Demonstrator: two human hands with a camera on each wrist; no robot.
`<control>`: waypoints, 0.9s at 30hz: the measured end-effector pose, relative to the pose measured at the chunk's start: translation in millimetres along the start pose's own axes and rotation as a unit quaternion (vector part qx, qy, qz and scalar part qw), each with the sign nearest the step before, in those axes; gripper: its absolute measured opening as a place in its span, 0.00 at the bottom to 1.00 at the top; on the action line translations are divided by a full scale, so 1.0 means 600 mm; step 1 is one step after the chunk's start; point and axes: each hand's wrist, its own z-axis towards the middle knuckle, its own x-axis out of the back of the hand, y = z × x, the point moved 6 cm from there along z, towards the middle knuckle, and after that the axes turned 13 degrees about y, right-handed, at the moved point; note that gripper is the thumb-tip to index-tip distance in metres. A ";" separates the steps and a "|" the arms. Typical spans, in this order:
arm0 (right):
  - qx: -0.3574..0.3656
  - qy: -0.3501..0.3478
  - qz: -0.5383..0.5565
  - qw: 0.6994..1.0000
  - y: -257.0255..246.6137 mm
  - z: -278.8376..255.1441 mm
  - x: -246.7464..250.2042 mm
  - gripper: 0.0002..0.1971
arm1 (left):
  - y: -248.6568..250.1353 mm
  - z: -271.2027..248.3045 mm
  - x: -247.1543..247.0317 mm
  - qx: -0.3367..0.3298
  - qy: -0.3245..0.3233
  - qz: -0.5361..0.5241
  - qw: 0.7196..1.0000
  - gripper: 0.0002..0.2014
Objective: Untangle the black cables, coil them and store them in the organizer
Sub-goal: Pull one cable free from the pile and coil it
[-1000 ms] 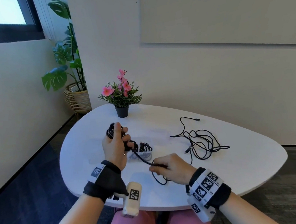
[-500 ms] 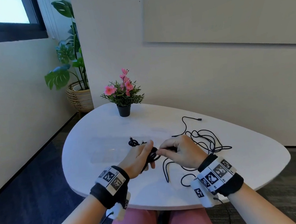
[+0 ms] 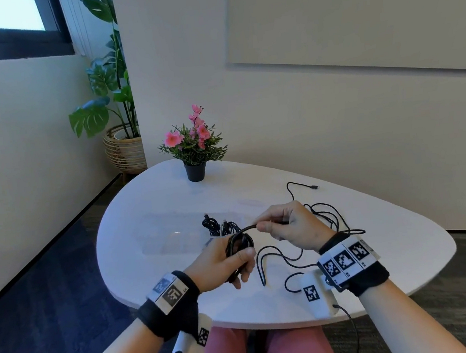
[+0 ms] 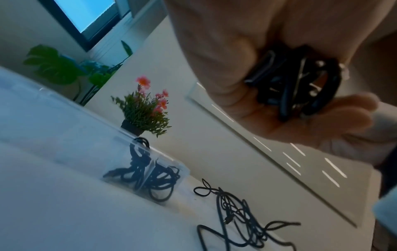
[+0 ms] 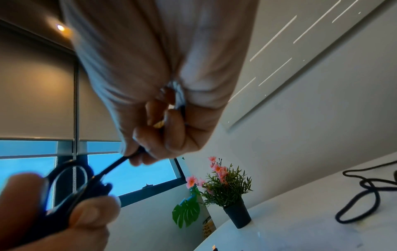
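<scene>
Clear organizer at table centre-left holds two coiled cables; left hand curls round a small coil, right hand pinches the strand leading into it, with the loose tangle just right. Risk: the trailing slack may snag that tangle, or the coil spring open if grip loosens. Half a second ago both hands were lower and touching; now apart, strand taut.

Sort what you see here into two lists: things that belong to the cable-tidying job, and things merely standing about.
Job:
coil in left hand
cable end pinched by right hand
tangled cables
clear organizer, cables inside

Standing about:
flower pot
floor plant
</scene>
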 end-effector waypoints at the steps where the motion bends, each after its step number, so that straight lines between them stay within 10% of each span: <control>1: 0.002 0.010 0.009 1.000 0.001 0.001 -0.002 0.06 | 0.000 -0.001 0.001 0.013 0.007 -0.021 1.000 0.12; 9: 0.077 0.081 -0.067 0.991 0.009 0.001 -0.011 0.08 | 0.003 -0.015 0.000 0.029 -0.014 0.083 0.996 0.12; 27: 0.245 0.137 -0.246 0.928 -0.021 -0.050 -0.069 0.07 | -0.004 0.025 0.049 0.103 0.281 -0.157 0.941 0.20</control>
